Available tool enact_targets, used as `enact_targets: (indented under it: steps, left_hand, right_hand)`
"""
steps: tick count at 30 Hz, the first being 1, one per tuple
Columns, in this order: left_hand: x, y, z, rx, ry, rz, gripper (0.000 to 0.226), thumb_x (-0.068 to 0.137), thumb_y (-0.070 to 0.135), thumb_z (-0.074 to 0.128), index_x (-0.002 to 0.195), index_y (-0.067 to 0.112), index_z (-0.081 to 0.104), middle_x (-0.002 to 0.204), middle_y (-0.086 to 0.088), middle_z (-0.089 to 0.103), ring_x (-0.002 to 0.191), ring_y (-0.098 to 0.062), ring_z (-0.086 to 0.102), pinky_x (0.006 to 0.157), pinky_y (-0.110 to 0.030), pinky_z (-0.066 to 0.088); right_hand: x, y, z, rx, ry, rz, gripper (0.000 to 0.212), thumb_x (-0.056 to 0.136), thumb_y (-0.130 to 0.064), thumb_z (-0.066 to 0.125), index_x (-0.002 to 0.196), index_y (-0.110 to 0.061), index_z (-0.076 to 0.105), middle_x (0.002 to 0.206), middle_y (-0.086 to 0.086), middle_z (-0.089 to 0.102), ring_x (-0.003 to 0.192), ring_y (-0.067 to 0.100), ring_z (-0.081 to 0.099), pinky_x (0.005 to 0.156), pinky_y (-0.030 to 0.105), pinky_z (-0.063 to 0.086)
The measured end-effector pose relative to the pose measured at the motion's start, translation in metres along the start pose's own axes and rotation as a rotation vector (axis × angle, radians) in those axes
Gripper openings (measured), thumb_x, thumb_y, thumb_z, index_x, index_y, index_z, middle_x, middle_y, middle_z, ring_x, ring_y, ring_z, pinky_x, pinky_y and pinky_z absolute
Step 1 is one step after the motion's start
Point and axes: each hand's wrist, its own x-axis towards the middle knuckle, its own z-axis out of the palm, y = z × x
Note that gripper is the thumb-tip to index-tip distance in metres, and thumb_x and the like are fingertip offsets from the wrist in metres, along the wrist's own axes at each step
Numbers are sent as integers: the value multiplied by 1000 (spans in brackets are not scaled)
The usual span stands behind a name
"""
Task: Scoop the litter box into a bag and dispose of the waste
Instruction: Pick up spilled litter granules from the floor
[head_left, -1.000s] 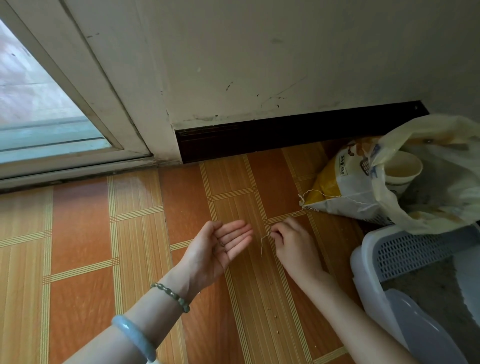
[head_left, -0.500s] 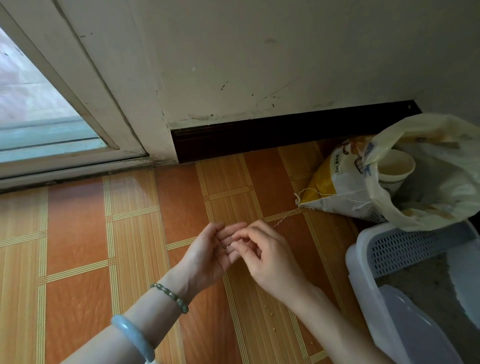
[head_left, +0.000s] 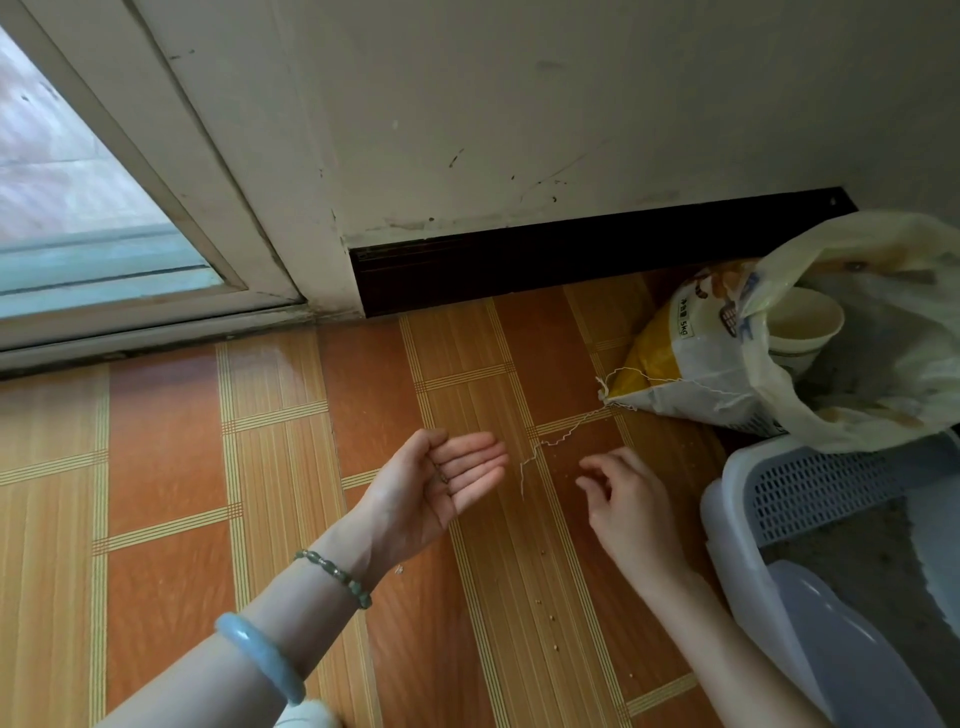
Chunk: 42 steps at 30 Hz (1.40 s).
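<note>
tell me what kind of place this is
Probably a corner of a home, beside a glass door, used as a cat's spot: a litter box with a perforated step, a bag marked 5kg, likely litter, and orange floor tiles.

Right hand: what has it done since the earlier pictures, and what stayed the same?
The right hand drew back rightward from the left hand, whose palm it touched before, and holds nothing visible. The left hand stayed open, palm up; sack and litter box stayed put.
</note>
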Motion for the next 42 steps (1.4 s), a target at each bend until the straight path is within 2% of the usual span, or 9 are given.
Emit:
enact_targets:
  steps: [9, 15, 18, 21, 25, 28, 34, 38, 42]
  left_hand:
    - [2, -5, -1, 21, 15, -11, 52, 98, 20, 31, 87, -11, 72, 106, -29, 66, 93, -33, 69, 79, -39, 57]
    - [5, -8, 0, 20, 50, -11, 48, 99, 20, 31, 97, -12, 66, 105, -29, 66, 92, -33, 69, 77, -38, 57]
    - [5, -12, 2, 27, 71, -12, 45, 99, 20, 31, 101, -12, 63, 103, -29, 67, 90, -32, 70, 77, -37, 58]
    - [6, -16, 5, 51, 79, -17, 46, 98, 20, 32, 92, -9, 66, 87, -25, 70, 76, -27, 72, 64, -32, 60]
    - [3, -17, 12, 66, 19, 8, 61, 99, 20, 28, 58, 3, 70, 50, -8, 60, 45, -14, 61, 46, -22, 52]
    - [4, -13, 13, 44, -35, 12, 56, 99, 20, 28, 75, -3, 74, 61, -13, 66, 54, -17, 66, 52, -24, 55]
    - [8, -11, 8, -18, -10, 4, 52, 98, 20, 32, 84, -10, 72, 101, -28, 68, 89, -33, 70, 76, -37, 59]
    - [6, -10, 4, -30, 3, -10, 52, 98, 20, 32, 87, -11, 71, 106, -30, 66, 93, -34, 69, 78, -39, 58]
    - [5, -9, 1, -19, 7, -8, 51, 98, 20, 32, 88, -11, 71, 107, -29, 66, 95, -34, 68, 80, -39, 57]
  right_hand:
    - [7, -3, 10, -33, -19, -80, 7, 79, 0, 69, 85, -3, 70, 84, 4, 61, 71, 17, 60, 61, 3, 33]
    - [7, -7, 9, -214, -43, -173, 17, 73, 5, 69, 75, -10, 61, 75, 0, 56, 69, 17, 52, 55, 21, 39]
    - [6, -26, 0, -80, -79, -212, 13, 82, 0, 60, 82, -12, 56, 83, -5, 49, 74, 12, 47, 63, 19, 37]
    - [2, -61, -11, 87, -155, -324, 5, 89, -8, 51, 89, -12, 53, 91, -6, 46, 82, 9, 45, 68, 16, 39]
    - [-1, -88, -21, 101, -178, -465, 10, 90, -15, 48, 91, -13, 58, 95, -2, 55, 90, 13, 49, 75, 26, 46]
    - [3, -85, -25, 127, -119, -474, 22, 90, -17, 45, 95, -11, 65, 93, -2, 58, 89, 13, 52, 77, 23, 46]
    - [19, -44, -30, 132, 184, -203, 16, 88, -6, 57, 99, -5, 69, 94, 4, 63, 84, 7, 55, 79, 0, 37]
    - [25, -11, -21, 3, 85, -73, 15, 83, 1, 63, 95, -5, 69, 93, 6, 61, 84, 16, 58, 72, 8, 36]
    - [23, -2, -10, -9, -25, -74, 13, 80, 0, 66, 90, -7, 70, 87, 1, 61, 70, 9, 52, 62, 6, 33]
